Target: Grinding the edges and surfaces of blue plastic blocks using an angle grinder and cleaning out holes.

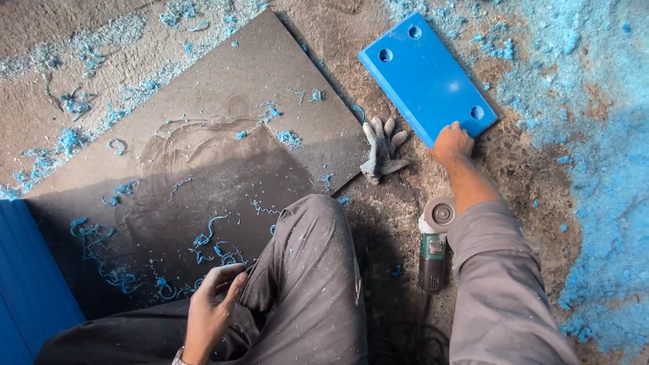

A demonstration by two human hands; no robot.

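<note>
Reaching for the flat blue plastic plate (426,76) with drilled holes
Right hand (451,143) grips its corner; left hand (211,304) rests loosely curled, empty, on the knee; angle grinder (434,243) lies idle, shavings already scattered

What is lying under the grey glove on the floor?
The glove lies half on the dark board's corner and half on the dusty floor. Whether anything smaller sits beneath it cannot be seen; the glove covers that spot.
</note>
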